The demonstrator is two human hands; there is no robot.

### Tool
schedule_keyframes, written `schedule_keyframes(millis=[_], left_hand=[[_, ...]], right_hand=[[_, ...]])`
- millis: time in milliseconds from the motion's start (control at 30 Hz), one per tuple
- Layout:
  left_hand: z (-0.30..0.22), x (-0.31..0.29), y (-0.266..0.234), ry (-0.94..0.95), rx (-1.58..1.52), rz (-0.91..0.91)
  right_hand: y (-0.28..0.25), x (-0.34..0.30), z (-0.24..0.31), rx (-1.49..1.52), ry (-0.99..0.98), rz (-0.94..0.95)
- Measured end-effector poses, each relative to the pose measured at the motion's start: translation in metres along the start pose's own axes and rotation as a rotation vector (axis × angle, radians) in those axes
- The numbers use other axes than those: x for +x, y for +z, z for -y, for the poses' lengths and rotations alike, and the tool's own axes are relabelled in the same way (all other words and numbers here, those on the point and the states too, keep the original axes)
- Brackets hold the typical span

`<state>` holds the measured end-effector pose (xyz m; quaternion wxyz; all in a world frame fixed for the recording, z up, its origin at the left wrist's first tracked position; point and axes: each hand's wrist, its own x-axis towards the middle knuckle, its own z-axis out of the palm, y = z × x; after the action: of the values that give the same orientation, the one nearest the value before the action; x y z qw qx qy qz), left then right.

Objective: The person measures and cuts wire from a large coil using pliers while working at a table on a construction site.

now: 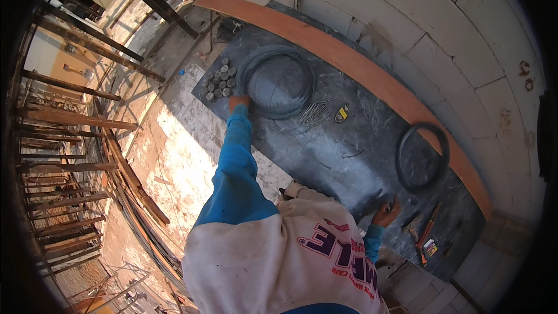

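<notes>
Head view: the wire coil (305, 81) lies flat at the worktop's (349, 177) far left, presumably for stability. My left hand (239, 103) is beside it; I cannot tell its fingers' state. My right hand (386, 213), nearer, appears empty, fingers parted.

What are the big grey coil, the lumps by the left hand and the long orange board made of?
Large coil: probably metal wire, dull grey, by its many thin loops. Lumps: perhaps concrete or stone, matte and rough; too small to settle. Board: possibly wood or painted sheet, smooth, orange, no clear grain.
</notes>
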<state>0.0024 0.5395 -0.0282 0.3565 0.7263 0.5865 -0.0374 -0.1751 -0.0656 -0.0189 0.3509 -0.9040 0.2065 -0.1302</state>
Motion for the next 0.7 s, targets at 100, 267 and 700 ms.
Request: schedule_keyframes(millis=[100,267,700], left_hand=[[-0.001,-0.014,-0.004,0.163,0.146,-0.148],[0.022,0.005,0.006,0.253,0.136,-0.242],[0.101,0.001,0.058,0.266,-0.291,-0.195]], right_hand=[[0.010,-0.009,-0.010,0.009,0.021,0.000],[0.029,-0.009,-0.025,0.008,0.017,0.055],[0.075,-0.001,0.031,0.042,0.030,0.280]])
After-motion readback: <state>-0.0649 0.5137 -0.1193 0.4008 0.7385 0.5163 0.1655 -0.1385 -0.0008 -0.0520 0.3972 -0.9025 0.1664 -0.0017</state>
